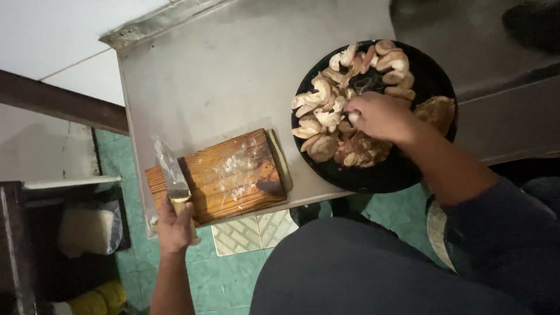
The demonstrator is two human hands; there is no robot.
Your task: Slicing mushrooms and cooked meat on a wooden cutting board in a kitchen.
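- While right hand point(379, 116) sits in black pan point(434, 70), its fingers point(352, 115) pinch a mushroom slice point(333, 118) among the sliced mushrooms point(341, 76).
- Left hand point(175, 224) fingers wrapped around knife point(170, 172) handle, blade lying on wooden cutting board point(233, 175).
- Board and pan sit near each other on metal desk point(221, 76); pan overhangs the near edge.
- Green tiled floor point(221, 280) below.

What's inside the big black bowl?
The black bowl holds pale brown mushrooms, some whole and some cut into pieces. The right hand reaches in and covers the ones beneath it, so whatever lies under the hand cannot be seen.
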